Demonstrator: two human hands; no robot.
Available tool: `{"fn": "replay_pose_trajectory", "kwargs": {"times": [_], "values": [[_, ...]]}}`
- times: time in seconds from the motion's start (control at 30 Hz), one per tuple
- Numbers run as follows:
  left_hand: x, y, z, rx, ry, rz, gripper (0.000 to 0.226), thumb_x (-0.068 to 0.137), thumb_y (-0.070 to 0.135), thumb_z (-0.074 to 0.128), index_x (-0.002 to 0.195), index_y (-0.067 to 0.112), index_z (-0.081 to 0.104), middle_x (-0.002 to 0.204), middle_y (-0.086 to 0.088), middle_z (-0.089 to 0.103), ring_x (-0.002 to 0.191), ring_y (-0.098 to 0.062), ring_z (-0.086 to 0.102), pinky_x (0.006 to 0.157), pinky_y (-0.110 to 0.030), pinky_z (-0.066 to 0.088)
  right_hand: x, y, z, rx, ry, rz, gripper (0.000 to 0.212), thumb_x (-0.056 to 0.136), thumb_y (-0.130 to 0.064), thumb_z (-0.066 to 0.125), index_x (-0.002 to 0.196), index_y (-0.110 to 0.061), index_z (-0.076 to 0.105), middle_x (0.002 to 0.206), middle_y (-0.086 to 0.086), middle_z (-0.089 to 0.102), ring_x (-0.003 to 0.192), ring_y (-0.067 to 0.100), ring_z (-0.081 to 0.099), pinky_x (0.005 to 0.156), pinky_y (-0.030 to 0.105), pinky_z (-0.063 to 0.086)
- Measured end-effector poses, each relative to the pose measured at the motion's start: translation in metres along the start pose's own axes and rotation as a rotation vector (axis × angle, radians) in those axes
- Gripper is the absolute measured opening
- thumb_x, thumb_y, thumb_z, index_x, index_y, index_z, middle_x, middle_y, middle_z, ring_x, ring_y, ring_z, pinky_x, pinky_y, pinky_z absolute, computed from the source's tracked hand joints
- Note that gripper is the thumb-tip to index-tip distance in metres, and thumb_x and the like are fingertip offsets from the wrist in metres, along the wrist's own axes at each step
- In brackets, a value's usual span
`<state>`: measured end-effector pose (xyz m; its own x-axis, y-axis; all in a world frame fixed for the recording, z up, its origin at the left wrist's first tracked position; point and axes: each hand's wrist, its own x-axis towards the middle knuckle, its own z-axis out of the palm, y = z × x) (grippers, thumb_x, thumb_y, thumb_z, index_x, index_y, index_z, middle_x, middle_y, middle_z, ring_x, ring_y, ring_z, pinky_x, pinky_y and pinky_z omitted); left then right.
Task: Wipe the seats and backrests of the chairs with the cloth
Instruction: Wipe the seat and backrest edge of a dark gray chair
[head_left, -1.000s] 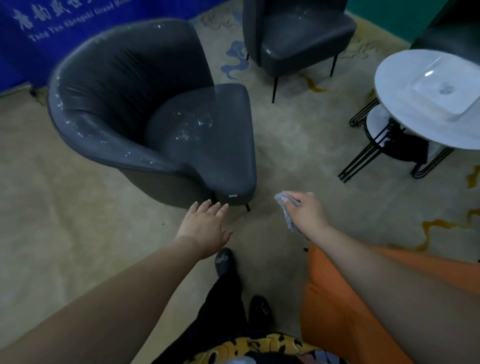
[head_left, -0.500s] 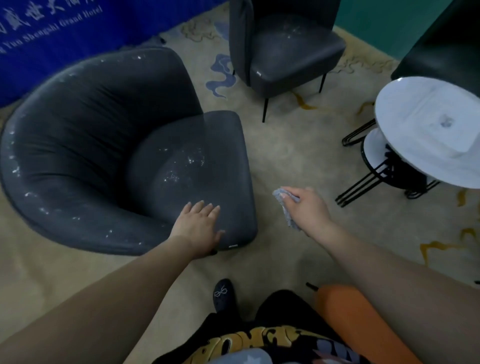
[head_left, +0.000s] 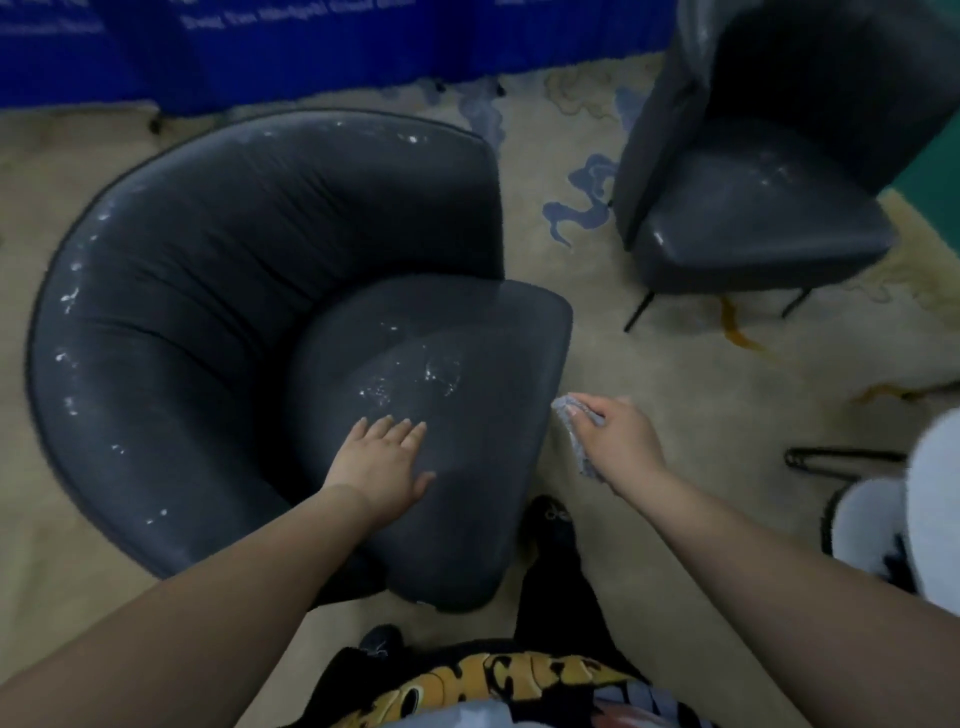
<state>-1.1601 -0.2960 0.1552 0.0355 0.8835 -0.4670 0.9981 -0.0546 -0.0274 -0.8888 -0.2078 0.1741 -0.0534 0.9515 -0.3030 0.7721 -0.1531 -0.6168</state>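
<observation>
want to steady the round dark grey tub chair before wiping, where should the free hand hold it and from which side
Hold the round dark grey tub chair by the front of its seat cushion, coming from above at the open front. That part is broad, flat and nearest; the left hand already lies flat there, while the right hand grips the grey cloth beside the cushion's edge.

A beige carpet (head_left: 649, 374) with faded blue and yellow swirls covers the floor. Behind it, at the far edge, hangs a blue banner (head_left: 322, 47) with blurred white lettering. To the carpet's right a green wall (head_left: 930, 171) shows, and a white round bench (head_left: 935, 519) on black wire legs stands at its near right edge.
</observation>
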Motion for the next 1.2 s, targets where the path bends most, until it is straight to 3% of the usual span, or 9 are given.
{"fn": "replay_pose_trajectory", "kwargs": {"times": [0.07,0.2,0.4,0.57,0.77,1.0,1.2], "values": [[0.013,0.012,-0.003,-0.055,-0.031,-0.103,0.073,0.096,0.059,0.030,0.156,0.022,0.013,0.161,0.002,0.022,0.149,-0.021,0.016,0.120,-0.042,0.008,0.040,-0.001,-0.012,-0.044,-0.072,-0.068,0.025,0.091,-0.043,0.052,0.111,-0.040,0.067,0.100,0.005,0.061,0.081,0.018,0.064,0.076,0.027,0.051],[0.022,0.041,-0.005,-0.213,-0.063,-0.318,0.072,0.096,0.060,0.029,0.156,0.023,0.014,0.161,0.002,0.023,0.148,-0.022,0.018,0.119,-0.043,0.011,0.094,-0.009,-0.030,-0.121,-0.190,-0.192,0.029,0.093,-0.042,0.051,0.118,-0.038,0.065,0.106,0.002,0.054,0.095,0.017,0.060,0.082,0.024,0.043],[0.010,0.060,0.001,-0.396,-0.032,-0.609,0.069,0.096,0.058,0.028,0.155,0.023,0.017,0.160,0.002,0.026,0.147,-0.021,0.019,0.120,-0.044,0.011,0.129,-0.018,-0.021,-0.137,-0.296,-0.296,0.033,0.093,-0.039,0.052,0.123,-0.031,0.064,0.112,0.003,0.055,0.103,0.017,0.058,0.087,0.022,0.038],[0.007,0.054,0.015,-0.404,-0.010,-0.697,0.070,0.097,0.057,0.030,0.156,0.023,0.014,0.161,0.001,0.024,0.148,-0.022,0.017,0.120,-0.044,0.010,0.141,-0.028,0.005,-0.144,-0.373,-0.361,0.034,0.092,-0.042,0.050,0.123,-0.034,0.063,0.109,0.002,0.057,0.099,0.012,0.058,0.092,0.029,0.046],[0.016,0.044,0.036,-0.438,-0.015,-0.761,0.072,0.096,0.058,0.029,0.156,0.022,0.012,0.162,-0.001,0.021,0.148,-0.022,0.016,0.120,-0.044,0.011,0.166,-0.049,0.048,-0.191,-0.453,-0.421,0.032,0.093,-0.045,0.048,0.121,-0.041,0.060,0.102,-0.009,0.049,0.082,-0.002,0.052,0.067,0.010,0.033],[0.051,0.019,0.049,-0.538,-0.071,-0.922,0.073,0.097,0.057,0.028,0.156,0.022,0.006,0.163,-0.003,0.013,0.150,-0.025,0.005,0.121,-0.046,0.005,0.225,-0.096,0.105,-0.298,-0.643,-0.552,0.033,0.094,-0.043,0.048,0.125,-0.038,0.059,0.104,-0.007,0.048,0.076,-0.005,0.048,0.064,0.005,0.028],[0.099,-0.001,0.069,-0.593,-0.058,-1.056,0.078,0.094,0.064,0.026,0.156,0.025,-0.001,0.165,-0.001,-0.003,0.150,-0.024,-0.008,0.120,-0.046,-0.002,0.269,-0.123,0.157,-0.326,-0.757,-0.658,0.031,0.093,-0.044,0.050,0.123,-0.041,0.059,0.094,-0.015,0.046,0.080,-0.005,0.051,0.062,0.004,0.030]]}}
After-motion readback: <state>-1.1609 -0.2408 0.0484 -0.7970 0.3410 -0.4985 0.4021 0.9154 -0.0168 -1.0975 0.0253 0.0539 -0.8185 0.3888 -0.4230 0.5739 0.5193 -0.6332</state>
